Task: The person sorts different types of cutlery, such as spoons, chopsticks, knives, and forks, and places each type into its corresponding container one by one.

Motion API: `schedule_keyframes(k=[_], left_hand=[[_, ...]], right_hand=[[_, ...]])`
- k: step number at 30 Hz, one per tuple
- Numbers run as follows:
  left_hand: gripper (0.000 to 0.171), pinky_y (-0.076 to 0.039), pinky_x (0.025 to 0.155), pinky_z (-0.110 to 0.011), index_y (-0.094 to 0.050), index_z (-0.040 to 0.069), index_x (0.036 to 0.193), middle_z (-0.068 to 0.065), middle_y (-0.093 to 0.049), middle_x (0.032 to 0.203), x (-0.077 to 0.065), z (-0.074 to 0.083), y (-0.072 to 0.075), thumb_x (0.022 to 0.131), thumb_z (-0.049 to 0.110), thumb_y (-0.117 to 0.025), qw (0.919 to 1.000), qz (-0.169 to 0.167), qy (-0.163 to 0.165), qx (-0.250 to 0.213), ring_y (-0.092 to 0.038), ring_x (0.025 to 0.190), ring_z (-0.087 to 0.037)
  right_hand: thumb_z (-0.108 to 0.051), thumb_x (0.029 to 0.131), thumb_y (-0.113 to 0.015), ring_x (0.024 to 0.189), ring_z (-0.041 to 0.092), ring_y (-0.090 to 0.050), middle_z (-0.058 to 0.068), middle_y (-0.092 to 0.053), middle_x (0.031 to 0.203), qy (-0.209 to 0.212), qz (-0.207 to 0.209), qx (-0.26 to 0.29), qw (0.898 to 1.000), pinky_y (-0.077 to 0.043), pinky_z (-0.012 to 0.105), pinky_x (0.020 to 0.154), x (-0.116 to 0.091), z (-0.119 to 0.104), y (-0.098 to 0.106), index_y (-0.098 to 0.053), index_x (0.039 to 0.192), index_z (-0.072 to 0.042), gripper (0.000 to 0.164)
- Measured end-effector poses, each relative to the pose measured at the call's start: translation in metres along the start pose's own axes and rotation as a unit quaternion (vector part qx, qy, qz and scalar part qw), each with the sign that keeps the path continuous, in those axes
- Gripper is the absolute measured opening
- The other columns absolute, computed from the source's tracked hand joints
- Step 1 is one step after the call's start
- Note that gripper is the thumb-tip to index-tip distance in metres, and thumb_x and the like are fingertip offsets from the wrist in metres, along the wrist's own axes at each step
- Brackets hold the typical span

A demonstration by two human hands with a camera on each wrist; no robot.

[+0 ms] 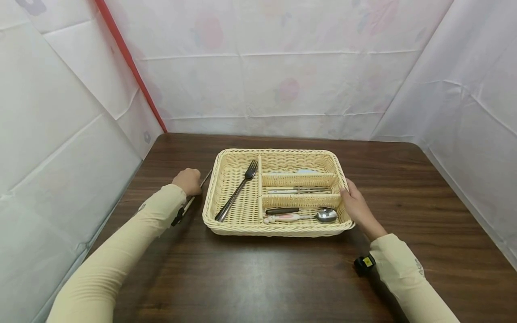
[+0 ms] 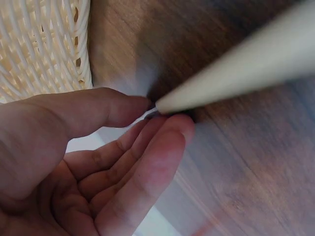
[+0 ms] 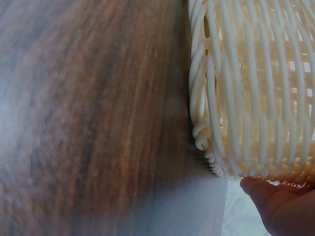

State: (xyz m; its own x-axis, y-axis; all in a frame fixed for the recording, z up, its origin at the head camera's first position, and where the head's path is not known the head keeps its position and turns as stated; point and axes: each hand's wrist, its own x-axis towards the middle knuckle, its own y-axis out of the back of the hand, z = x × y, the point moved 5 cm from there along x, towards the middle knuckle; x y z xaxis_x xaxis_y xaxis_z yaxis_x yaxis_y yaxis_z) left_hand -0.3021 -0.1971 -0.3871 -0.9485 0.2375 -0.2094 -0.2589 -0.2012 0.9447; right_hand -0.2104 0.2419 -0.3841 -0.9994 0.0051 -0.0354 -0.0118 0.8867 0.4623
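Note:
My left hand (image 1: 188,181) pinches a slender utensil with a cream handle (image 2: 231,71) between thumb and fingertips, just left of the basket. A thin metal end of it pokes out past the hand in the head view; I cannot tell its kind. A cream woven cutlery basket (image 1: 278,231) stands on the table, divided into compartments. At its right side, my right hand (image 1: 357,206) grips the rim, thumb on top. Inside lie a dark metal fork (image 1: 246,179) in the left compartment and a spoon (image 1: 325,215) with a pink-and-white handle in the front right one.
Beside the spoon lies a black handle (image 1: 282,210). White-handled metal cutlery (image 1: 282,191) rests in the middle compartment, and something pale blue (image 1: 308,171) in the rear one. The dark wooden table (image 1: 258,278) meets white sheeting (image 1: 282,89) at the back and sides.

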Motion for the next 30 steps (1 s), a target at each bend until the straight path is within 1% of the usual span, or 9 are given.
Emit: schedule_keyframes(k=[5,10,14,17,19,22,24,26,30], left_hand=[[0.016,-0.041,0.048,-0.035,-0.049,0.006,0.066,-0.008,-0.050,0.061,0.000,0.001,0.001,0.067,0.005,-0.065,1.0000,0.001,0.004,0.006,-0.047,0.055,-0.024],[0.021,-0.042,0.049,-0.038,-0.050,0.006,0.066,-0.007,-0.051,0.063,-0.002,-0.003,0.006,0.064,0.012,-0.070,0.9998,0.015,-0.001,0.010,-0.048,0.058,-0.025],[0.026,-0.039,0.047,-0.036,-0.046,0.008,0.065,-0.004,-0.045,0.060,-0.006,-0.004,0.017,0.066,0.014,-0.071,0.9995,0.029,0.007,0.005,-0.044,0.055,-0.023],[0.031,-0.037,0.047,-0.034,-0.044,0.008,0.065,-0.003,-0.042,0.059,-0.012,-0.002,0.027,0.073,0.017,-0.072,0.9994,0.034,0.011,0.005,-0.043,0.053,-0.020],[0.034,-0.039,0.047,-0.035,-0.045,0.007,0.066,-0.004,-0.044,0.059,-0.015,-0.002,0.034,0.076,0.020,-0.075,0.9993,0.035,0.009,0.011,-0.044,0.053,-0.020],[0.030,-0.043,0.050,-0.038,-0.050,0.004,0.068,-0.006,-0.051,0.061,-0.018,-0.001,0.045,0.077,0.019,-0.075,0.9989,0.042,0.005,0.020,-0.047,0.055,-0.021],[0.025,-0.045,0.050,-0.040,-0.051,0.004,0.067,-0.007,-0.053,0.062,-0.020,0.001,0.053,0.076,0.014,-0.072,0.9980,0.056,-0.006,0.030,-0.048,0.055,-0.022],[0.020,-0.043,0.050,-0.040,-0.051,0.003,0.066,-0.007,-0.051,0.060,-0.022,0.006,0.063,0.075,0.009,-0.068,0.9968,0.069,-0.020,0.037,-0.047,0.053,-0.022],[0.016,-0.038,0.048,-0.035,-0.051,0.005,0.062,-0.004,-0.047,0.059,-0.027,0.025,0.082,0.074,0.006,-0.062,0.9924,0.096,-0.061,0.047,-0.042,0.051,-0.018]], right_hand=[[-0.010,0.103,-0.026,0.134,0.040,-0.027,0.032,-0.026,0.146,-0.001,-0.001,0.004,1.000,-0.021,0.051,0.108,0.000,-0.001,0.000,-0.014,0.148,0.005,0.049],[-0.010,0.103,-0.025,0.133,0.041,-0.028,0.032,-0.026,0.146,-0.003,-0.003,0.009,1.000,-0.022,0.052,0.108,0.000,-0.001,0.000,-0.013,0.148,0.005,0.049],[-0.010,0.103,-0.025,0.134,0.041,-0.027,0.032,-0.025,0.147,-0.004,-0.004,0.014,1.000,-0.021,0.052,0.108,0.001,0.001,0.000,-0.013,0.148,0.004,0.049],[-0.010,0.104,-0.025,0.134,0.041,-0.027,0.032,-0.025,0.147,-0.004,-0.003,0.015,1.000,-0.021,0.051,0.108,0.001,0.002,0.000,-0.013,0.148,0.005,0.049],[-0.010,0.104,-0.025,0.134,0.040,-0.026,0.031,-0.024,0.147,-0.005,-0.004,0.017,1.000,-0.021,0.051,0.108,0.001,0.002,-0.001,-0.013,0.149,0.004,0.049],[-0.011,0.104,-0.025,0.134,0.041,-0.027,0.032,-0.024,0.147,-0.006,-0.005,0.020,1.000,-0.022,0.051,0.108,0.000,0.001,-0.001,-0.012,0.149,0.004,0.049],[-0.011,0.103,-0.025,0.133,0.041,-0.028,0.032,-0.025,0.146,-0.006,-0.005,0.022,1.000,-0.022,0.051,0.108,0.000,0.000,-0.001,-0.012,0.149,0.004,0.049],[-0.010,0.103,-0.025,0.133,0.041,-0.028,0.032,-0.026,0.146,-0.006,-0.005,0.022,1.000,-0.023,0.051,0.108,0.000,0.000,-0.001,-0.013,0.148,0.004,0.049],[-0.012,0.104,-0.025,0.133,0.040,-0.027,0.031,-0.026,0.147,-0.006,-0.001,0.013,1.000,-0.022,0.051,0.108,0.000,0.000,0.000,-0.014,0.149,0.004,0.049]])
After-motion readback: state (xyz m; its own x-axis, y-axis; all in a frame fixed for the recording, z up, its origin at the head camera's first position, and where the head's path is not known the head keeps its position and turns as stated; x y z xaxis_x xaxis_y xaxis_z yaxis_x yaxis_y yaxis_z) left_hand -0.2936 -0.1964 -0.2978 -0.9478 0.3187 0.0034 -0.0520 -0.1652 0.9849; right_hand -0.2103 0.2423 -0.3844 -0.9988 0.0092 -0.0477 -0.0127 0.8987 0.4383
